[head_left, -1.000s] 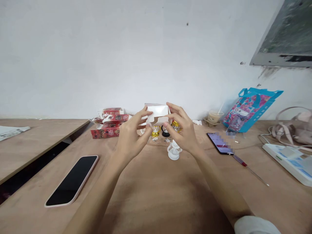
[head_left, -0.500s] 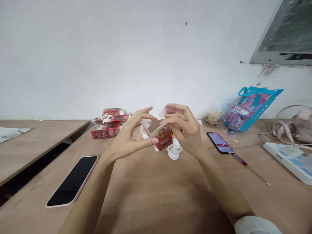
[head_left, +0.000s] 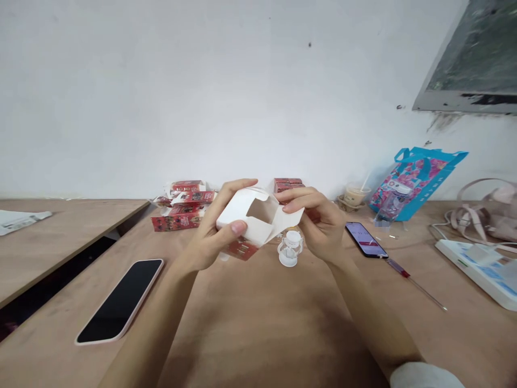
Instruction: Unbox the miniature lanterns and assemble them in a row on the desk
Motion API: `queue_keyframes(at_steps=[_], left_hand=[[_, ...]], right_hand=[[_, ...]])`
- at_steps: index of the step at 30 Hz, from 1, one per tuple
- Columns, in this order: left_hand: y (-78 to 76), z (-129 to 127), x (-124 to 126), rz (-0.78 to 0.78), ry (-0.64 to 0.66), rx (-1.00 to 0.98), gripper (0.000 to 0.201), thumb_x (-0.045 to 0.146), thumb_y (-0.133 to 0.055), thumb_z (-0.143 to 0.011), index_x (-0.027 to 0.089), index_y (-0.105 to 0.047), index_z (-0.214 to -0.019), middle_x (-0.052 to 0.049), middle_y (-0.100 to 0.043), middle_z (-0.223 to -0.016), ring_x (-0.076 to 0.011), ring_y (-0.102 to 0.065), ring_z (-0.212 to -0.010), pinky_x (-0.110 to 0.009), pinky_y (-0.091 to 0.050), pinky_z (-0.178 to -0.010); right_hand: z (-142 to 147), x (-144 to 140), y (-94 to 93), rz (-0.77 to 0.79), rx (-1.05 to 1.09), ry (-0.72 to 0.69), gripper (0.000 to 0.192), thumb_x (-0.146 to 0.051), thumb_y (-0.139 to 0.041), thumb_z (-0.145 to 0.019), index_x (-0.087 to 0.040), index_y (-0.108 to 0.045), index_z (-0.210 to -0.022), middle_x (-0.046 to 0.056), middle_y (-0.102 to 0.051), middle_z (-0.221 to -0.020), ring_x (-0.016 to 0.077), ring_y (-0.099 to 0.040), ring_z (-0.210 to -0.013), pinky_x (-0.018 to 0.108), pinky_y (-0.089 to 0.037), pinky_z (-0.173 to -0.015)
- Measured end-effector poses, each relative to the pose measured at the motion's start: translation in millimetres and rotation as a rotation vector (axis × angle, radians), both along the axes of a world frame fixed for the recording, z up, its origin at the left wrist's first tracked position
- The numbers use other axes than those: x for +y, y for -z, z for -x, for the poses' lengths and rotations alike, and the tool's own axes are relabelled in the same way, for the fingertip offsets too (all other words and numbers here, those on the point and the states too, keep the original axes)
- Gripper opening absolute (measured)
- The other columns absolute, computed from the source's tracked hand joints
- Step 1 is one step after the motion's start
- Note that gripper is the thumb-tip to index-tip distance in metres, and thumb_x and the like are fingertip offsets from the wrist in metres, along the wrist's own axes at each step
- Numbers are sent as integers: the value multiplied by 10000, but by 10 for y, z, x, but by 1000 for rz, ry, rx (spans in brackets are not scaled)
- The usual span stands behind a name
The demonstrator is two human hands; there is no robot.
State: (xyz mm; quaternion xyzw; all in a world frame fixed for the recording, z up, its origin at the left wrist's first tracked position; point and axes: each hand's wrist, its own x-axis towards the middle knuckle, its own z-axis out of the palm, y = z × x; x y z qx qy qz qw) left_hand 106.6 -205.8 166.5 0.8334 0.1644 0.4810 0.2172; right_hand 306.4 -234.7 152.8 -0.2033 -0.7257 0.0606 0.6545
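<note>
A small red and white cardboard box [head_left: 242,249] is held up over the table, its white flaps towards me and a gap showing between them. My left hand [head_left: 212,231] grips it from the left, thumb on the near white flap and fingers behind. With thumb and fingers, my right hand [head_left: 319,218] pinches a white flap at the box's right side. Just below, a small white lantern-shaped piece with clear sides [head_left: 290,249] stands on the table.
Several red cartons [head_left: 181,215] lie left against the wall; a red box [head_left: 287,183] stands behind my hands. A phone [head_left: 121,302] lies left. To the right are another phone [head_left: 367,240], a screwdriver [head_left: 416,283], a drink cup [head_left: 355,193], a blue bag [head_left: 420,178] and a power strip [head_left: 480,269].
The box has turned so that its white flapped end faces me. My right hand has moved from its top edge to a flap on the right.
</note>
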Motion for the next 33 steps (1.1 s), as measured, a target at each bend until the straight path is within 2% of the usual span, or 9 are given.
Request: queue_keyframes(at_steps=[4,7,12,15,18,22,24,28,33], left_hand=[[20,-42,-62,-129,-84,-11,373,498,-460,-854,255,-554,-1120,-61,-626,-1047,-211,-590,-842,-332,-492,-670],[9,-72,-98,-252,-179,-42,269,379,-475,-850,242,-553,-1068,-50,-627,-1008,-199,-580,-839,-338,-477,-696],[-9,-96,-84,-362,-269,-61,199,283,-515,-800,228,-545,-989,-54,-599,-945,-208,-567,-893,-367,-477,-761],[-14,-114,-82,-417,-298,-10,154,253,-515,-784,223,-552,-930,-60,-576,-933,-204,-564,-873,-368,-479,-745],[-4,-144,-85,-502,-330,28,131,223,-527,-756,216,-541,-886,-69,-561,-942,-207,-564,-872,-360,-479,-713],[26,-175,-71,-586,-356,52,189,222,-587,-727,221,-518,-904,-64,-554,-941,-209,-562,-873,-367,-482,-725],[38,-173,-59,-588,-353,69,261,267,-647,-727,229,-508,-944,-60,-560,-966,-211,-561,-896,-373,-483,-754],[45,-146,-53,-563,-291,103,550,392,-741,-695,236,-443,-1131,-67,-571,-1021,-221,-554,-947,-382,-474,-804],[54,-132,-70,-571,-332,132,637,411,-724,-718,255,-389,-1238,-70,-573,-1068,-227,-553,-961,-397,-459,-844]], right_hand=[[46,-27,-15,117,-20,-96,192,-433,-536,-876,-267,-630,-857,48,-624,-1125,218,-568,-1109,437,-497,-911],[82,-23,-7,236,30,-150,214,-465,-527,-876,-272,-618,-896,43,-572,-1219,220,-535,-1161,432,-497,-906],[141,-33,9,426,61,-296,220,-461,-562,-856,-303,-585,-1007,26,-533,-1286,193,-561,-1110,363,-529,-819],[183,-78,-20,550,96,-337,239,-448,-620,-816,-289,-574,-989,29,-522,-1287,180,-579,-1068,337,-537,-802],[222,-127,-57,677,159,-423,246,-404,-683,-768,-262,-547,-916,24,-552,-1201,148,-611,-933,304,-550,-740],[240,-157,-79,736,205,-455,262,-354,-713,-731,-240,-505,-842,12,-560,-1097,102,-590,-762,267,-547,-659],[237,-159,-81,714,219,-426,281,-328,-721,-711,-244,-496,-855,15,-554,-1100,112,-585,-781,259,-544,-637],[236,-167,-87,663,247,-379,312,-255,-713,-692,-256,-481,-901,16,-557,-1105,124,-582,-806,243,-534,-599],[255,-198,-93,643,255,-383,267,-218,-658,-722,-254,-478,-917,13,-568,-1095,96,-565,-705,221,-515,-542]])
